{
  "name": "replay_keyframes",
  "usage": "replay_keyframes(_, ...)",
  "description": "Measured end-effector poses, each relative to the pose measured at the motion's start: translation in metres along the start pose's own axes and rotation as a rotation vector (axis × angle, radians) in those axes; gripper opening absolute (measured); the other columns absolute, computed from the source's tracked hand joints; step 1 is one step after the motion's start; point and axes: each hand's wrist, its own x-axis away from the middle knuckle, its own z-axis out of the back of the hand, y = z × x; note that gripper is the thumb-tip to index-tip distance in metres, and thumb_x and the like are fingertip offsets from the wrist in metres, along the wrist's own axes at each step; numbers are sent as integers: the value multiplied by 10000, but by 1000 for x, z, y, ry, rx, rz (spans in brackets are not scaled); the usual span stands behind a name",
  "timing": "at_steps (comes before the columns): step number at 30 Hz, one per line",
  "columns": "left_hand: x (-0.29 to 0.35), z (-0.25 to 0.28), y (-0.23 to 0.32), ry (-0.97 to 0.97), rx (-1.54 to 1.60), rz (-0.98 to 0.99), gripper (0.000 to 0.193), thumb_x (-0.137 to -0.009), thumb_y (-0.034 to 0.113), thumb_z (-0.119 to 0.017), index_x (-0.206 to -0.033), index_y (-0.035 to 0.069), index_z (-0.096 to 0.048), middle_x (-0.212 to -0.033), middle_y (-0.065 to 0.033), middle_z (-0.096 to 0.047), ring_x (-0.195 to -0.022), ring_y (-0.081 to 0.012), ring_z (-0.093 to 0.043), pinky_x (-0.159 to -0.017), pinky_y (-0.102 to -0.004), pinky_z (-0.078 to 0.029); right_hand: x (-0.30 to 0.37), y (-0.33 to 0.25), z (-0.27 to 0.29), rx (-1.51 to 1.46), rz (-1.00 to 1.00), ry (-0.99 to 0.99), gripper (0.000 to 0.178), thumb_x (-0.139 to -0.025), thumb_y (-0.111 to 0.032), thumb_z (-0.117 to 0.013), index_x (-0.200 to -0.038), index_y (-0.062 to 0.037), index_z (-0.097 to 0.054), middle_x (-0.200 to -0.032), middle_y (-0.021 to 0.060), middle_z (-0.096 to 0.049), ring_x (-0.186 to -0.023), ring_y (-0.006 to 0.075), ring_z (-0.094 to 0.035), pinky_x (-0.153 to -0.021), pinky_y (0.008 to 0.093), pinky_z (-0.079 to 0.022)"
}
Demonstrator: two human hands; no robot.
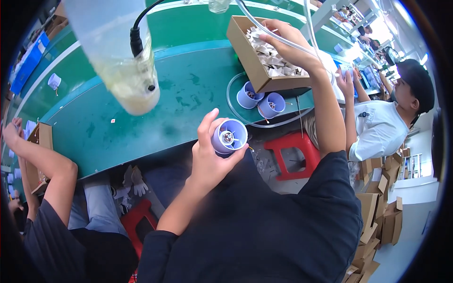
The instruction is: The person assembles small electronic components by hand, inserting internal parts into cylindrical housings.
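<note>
My left hand is wrapped round a lavender plastic cup-shaped housing, its open end facing up. Inside it sit a small round metal motor part and thin fins. My right hand reaches over a cardboard box full of small folded white pieces. Its fingers curl down among the pieces; what lies between them, if anything, I cannot make out. Just below the box, two more lavender housings, a left one and a right one, stand on the green bench.
A cloudy plastic container with a black cable hangs at upper left. Clear tubing loops round the two housings. Co-workers sit at left and right. A red stool stands below the bench; cardboard boxes pile at lower right.
</note>
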Motion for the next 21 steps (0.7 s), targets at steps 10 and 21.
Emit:
replay_keyframes(10, 3, -3, -5, 22, 4, 20, 837, -695, 89, -786, -1340, 51, -253, -1059, -174, -599, -914, -253, -649, -793, -333, -527, 2, 24, -6, -294, -407, -180, 431, -866, -337, -637, -1151, -25, -554, -971, 112, -636, -858, 204, -617, -728, 316, -474)
replay_keyframes(21, 1, 2, -7, 64, -7, 29, 854, -682, 75, -794, -1342, 64, -253, -1058, -172, -595, -915, -257, -646, -792, -340, -525, 38, -27, 9, -225, -37, -52, 451, -837, -276, -667, -1204, -39, -551, -1048, 60, -606, -935, 162, -575, -787, 296, -463)
